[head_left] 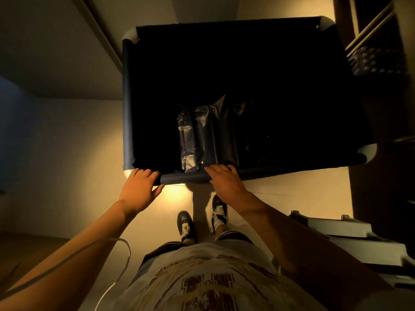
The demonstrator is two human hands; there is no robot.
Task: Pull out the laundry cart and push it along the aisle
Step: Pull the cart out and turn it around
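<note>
1. My left hand [140, 187] wraps the near rail of the laundry cart [126, 97] at its left corner.
2. My right hand [224, 178] lies over that rail mid-way, fingers curled.
3. The cart stands directly ahead of me.

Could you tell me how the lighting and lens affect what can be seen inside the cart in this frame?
In the head view, warm dim light pools on the floor below the left hand; the laundry cart interior is nearly black, only plastic bags catching a sheen; wide-angle distortion bows the cart's rails; the right hand is half shadowed.
</note>
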